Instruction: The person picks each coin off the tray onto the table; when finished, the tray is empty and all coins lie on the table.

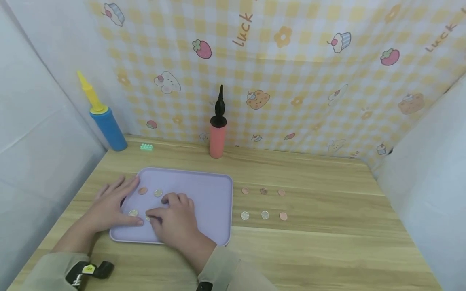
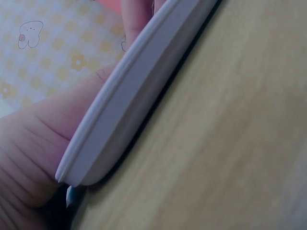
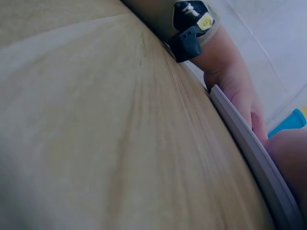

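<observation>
A shallow lilac tray [image 1: 211, 202] lies on the wooden table. Spread over its left end, my left hand [image 1: 109, 206] has its fingers along the left rim and its thumb stretched across the inside. Over the tray, my right hand [image 1: 178, 220] pinches a silvery coin [image 1: 147, 218] between thumb and forefinger, the coin partly hidden by them. Three more coins lie in the tray: a copper one [image 1: 142, 190], a silvery one [image 1: 158, 193] and another silvery one [image 1: 133, 212] beside my left thumb. In the left wrist view the tray's side wall [image 2: 129, 100] hides most of both hands.
Right of the tray, several coins lie in two rows, among them a silvery coin [image 1: 245, 216] and a copper coin [image 1: 283, 216]. Along the back stand a blue and yellow pump [image 1: 109, 127], a pink and black pump [image 1: 217, 139] and a small green brick [image 1: 147, 147].
</observation>
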### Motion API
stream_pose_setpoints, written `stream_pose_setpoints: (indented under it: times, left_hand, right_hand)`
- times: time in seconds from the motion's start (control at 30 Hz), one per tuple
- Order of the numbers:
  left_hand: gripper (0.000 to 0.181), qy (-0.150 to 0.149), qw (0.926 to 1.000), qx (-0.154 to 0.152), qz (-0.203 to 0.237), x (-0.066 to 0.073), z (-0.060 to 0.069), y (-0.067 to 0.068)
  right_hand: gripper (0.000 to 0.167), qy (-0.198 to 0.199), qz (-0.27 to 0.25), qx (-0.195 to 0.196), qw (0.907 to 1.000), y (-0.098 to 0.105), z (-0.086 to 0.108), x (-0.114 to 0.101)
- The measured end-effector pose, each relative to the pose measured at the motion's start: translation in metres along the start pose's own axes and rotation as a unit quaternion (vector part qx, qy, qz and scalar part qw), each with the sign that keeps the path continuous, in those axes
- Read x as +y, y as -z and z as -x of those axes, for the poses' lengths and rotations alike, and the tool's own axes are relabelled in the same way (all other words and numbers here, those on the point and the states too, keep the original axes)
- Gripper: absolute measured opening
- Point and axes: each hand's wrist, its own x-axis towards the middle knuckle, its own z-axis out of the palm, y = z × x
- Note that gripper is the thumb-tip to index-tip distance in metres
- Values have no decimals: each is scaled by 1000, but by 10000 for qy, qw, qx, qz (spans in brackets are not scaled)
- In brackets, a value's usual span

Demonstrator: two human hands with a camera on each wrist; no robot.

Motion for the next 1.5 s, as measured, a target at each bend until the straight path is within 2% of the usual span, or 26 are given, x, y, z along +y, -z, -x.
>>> stream_pose_setpoints:
  times: [0.43, 0.83, 1.1, 1.23, 1.37, 1.5]
  left_hand:
    - [130, 21, 10000, -25, -85, 0, 1, 2]
    - [129, 20, 10000, 4, -62, 1, 0, 0]
    - [129, 32, 10000, -12, 12, 1, 0, 0]
    - [129, 25, 10000, 0, 12, 1, 1, 0]
    - [129, -1, 10000, 23, 4, 1, 2, 0]
    - [129, -31, 10000, 24, -20, 1, 2, 0]
  right_hand:
    - [13, -447, -607, -689, 9948, 1, -6, 3]
    - [12, -439, -666, -785, 9937, 1, -6, 5]
    - [12, -281, -664, -487, 9962, 0, -4, 4]
    - [10, 241, -538, -95, 9982, -1, -3, 3]
    - [8, 850, -450, 430, 9944, -4, -2, 5]
    - [15, 1079, -749, 742, 9886, -7, -2, 9]
